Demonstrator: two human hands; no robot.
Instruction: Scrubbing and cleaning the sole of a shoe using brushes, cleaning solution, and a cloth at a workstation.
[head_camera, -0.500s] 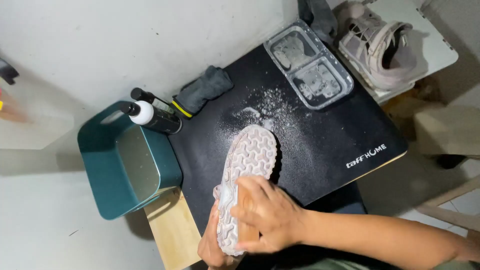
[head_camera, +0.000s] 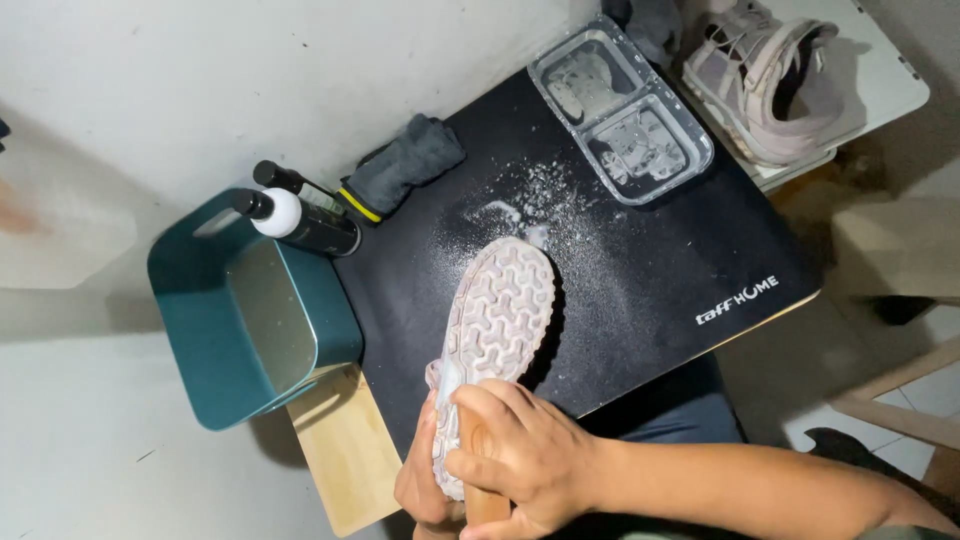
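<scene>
A pale shoe (head_camera: 495, 318) lies sole up on the black mat (head_camera: 650, 280), toe pointing away from me. My left hand (head_camera: 420, 485) grips it from underneath at the heel end. Over the heel part of the sole, my right hand (head_camera: 520, 455) is closed around a wooden-handled brush (head_camera: 478, 470); its bristles are hidden under my fingers. White foam specks cover the mat just beyond the toe.
A teal bin (head_camera: 240, 310) stands left of the mat, with two dark bottles (head_camera: 300, 215) and a grey cloth (head_camera: 405, 160) behind it. A clear two-compartment tray (head_camera: 620, 110) of foamy water sits at the back. A second shoe (head_camera: 770, 75) rests on a white surface at the far right.
My right hand with the brush has shifted slightly along the heel of the sole; the shoe stays where it was.
</scene>
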